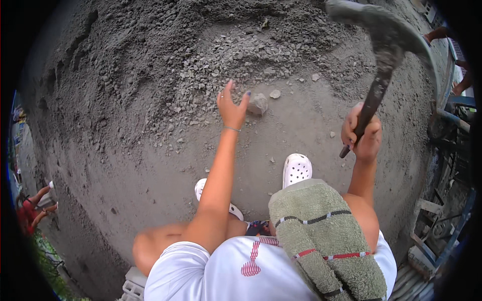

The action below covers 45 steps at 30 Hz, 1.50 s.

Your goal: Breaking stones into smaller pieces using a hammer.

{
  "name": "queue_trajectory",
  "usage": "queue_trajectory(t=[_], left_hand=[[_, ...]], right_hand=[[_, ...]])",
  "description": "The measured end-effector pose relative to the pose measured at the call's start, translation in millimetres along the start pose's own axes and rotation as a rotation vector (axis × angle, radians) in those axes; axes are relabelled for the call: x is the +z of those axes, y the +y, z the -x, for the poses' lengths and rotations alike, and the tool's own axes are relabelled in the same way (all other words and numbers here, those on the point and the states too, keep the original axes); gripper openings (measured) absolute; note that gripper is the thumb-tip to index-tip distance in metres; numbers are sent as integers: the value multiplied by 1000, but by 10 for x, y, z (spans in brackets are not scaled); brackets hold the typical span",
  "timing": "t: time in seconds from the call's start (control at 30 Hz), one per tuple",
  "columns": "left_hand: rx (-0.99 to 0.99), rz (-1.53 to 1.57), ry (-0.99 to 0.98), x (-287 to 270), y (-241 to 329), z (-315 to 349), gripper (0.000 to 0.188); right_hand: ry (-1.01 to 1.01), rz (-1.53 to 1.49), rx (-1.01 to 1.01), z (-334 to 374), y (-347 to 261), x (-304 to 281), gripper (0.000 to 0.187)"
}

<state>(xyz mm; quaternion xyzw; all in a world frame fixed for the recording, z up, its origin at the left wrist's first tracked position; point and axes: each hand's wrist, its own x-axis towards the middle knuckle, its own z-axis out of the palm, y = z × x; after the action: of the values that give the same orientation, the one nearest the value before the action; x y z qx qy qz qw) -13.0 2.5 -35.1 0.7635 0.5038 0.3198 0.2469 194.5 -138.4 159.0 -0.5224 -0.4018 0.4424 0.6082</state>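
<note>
Grips a hammer in the right hand, wrapped firmly around the low end of its dark handle, with the long, curved head held up toward the far right, off the ground. Spreads the left hand wide, thumb apart from fingers, just left of a rough grey rock lying on the ground between the hands. Cannot tell contact or gap between thumb and rock. Wears a thin bracelet on the left wrist. Has a small pale stone just right of the rock, and a bed of crushed stone chips on the far side, running into a mound of dark grit. Plants white clogs nearer, below the rock. Carries a green striped towel at the near right, over a white shirt. Has grey concrete blocks at the near left, blue metal frames along the right, and a person in red well apart on the left.
</note>
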Motion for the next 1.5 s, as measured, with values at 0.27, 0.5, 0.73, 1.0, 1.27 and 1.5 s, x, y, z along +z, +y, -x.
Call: queue_trajectory(t=[0.27, 0.5, 0.73, 1.0, 1.27, 1.5], left_hand=[[-249, 213, 529, -243, -276, -167, 22], [-300, 254, 583, -144, -254, -17, 17], [-404, 269, 452, -138, -172, 221, 20], [-168, 172, 203, -232, -112, 155, 28], [156, -116, -222, 273, -23, 315, 68], [102, 112, -104, 492, 279, 69, 58]], right_hand=[[-216, 81, -275, 98, 630, 323, 56], [-463, 830, 329, 322, 1740, 384, 42], [-158, 749, 427, 129, 1310, 76, 33], [-97, 229, 260, -20, 778, 342, 28], [-46, 199, 330, 204, 694, 444, 29], [19, 377, 380, 232, 570, 294, 15]])
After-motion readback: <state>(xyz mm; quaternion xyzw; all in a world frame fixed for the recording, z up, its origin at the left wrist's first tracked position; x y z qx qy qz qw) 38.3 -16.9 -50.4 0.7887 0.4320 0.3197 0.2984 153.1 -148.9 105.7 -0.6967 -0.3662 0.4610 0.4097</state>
